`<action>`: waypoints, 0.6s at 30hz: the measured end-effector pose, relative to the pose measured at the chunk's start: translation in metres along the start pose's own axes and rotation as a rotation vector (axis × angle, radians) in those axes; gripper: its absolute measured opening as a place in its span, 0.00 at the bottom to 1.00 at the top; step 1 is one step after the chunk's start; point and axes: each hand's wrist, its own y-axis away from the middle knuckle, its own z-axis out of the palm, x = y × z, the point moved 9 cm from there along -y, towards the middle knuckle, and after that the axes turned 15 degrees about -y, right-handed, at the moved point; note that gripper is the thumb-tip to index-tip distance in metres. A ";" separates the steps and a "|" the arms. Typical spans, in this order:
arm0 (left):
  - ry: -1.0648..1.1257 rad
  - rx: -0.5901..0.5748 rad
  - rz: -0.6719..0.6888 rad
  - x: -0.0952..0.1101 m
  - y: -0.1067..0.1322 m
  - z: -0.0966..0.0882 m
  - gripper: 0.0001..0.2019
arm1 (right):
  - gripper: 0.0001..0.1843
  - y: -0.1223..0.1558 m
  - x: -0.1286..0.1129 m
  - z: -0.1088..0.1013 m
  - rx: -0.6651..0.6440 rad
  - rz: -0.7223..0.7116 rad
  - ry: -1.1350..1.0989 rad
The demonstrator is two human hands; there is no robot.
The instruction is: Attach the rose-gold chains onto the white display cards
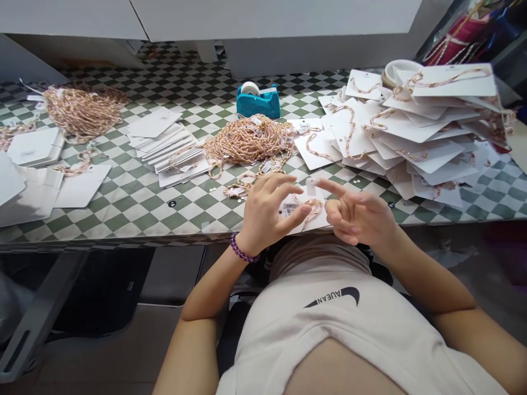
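Note:
My left hand (269, 211) rests on a white display card (315, 219) at the table's near edge, thumb and fingers pinching a gold chain (313, 207) with a small barcode tag against it. My right hand (354, 215) hovers just to the right of the card, index finger stretched toward the card's top tab, the other fingers loosely curled with nothing in them. A purple bead bracelet (242, 251) circles my left wrist. Just beyond the card lies a heap of gold chains (251, 140).
A teal tape dispenser (258, 101) stands at the back middle. A large stack of carded chains (415, 131) fills the right. Blank white cards (164, 145) lie left of the heap, and another chain pile (82, 109) sits far left. The tabletop (135, 203) is green-and-white checked.

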 end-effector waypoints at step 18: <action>-0.390 0.427 0.297 0.017 0.012 -0.038 0.06 | 0.17 0.008 0.014 0.016 0.007 0.191 -0.230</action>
